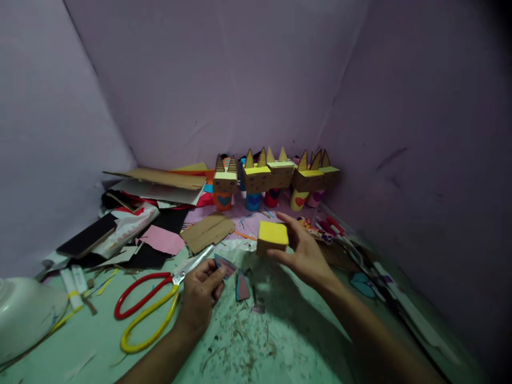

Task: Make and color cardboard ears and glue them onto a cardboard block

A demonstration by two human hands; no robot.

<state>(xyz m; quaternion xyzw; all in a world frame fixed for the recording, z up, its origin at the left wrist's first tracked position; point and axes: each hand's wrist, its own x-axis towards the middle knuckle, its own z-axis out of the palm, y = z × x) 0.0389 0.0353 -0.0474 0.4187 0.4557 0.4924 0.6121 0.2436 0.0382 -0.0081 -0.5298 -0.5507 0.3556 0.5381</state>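
Note:
Between the thumb and fingers of my right hand (306,253) is a small cardboard box (272,238) with a yellow top, lifted over the table. My left hand (202,293) pinches a pink paper triangle (226,265) edged in blue. Just right of those fingertips, a second pink triangle (242,286) with a blue border lies on the table. Left of my left hand rest large scissors (175,278) with one red and one yellow handle. Ahead stand several cardboard-headed figures (257,180) with pointed ears on coloured bases with hearts.
Cardboard sheets (160,178) and paper scraps are piled at the back left, with a brown cardboard piece (208,232) nearer. A white rounded object (30,314) is at the left edge. Markers (335,225) lie along the right wall. Dark scraps litter the green tabletop (240,357).

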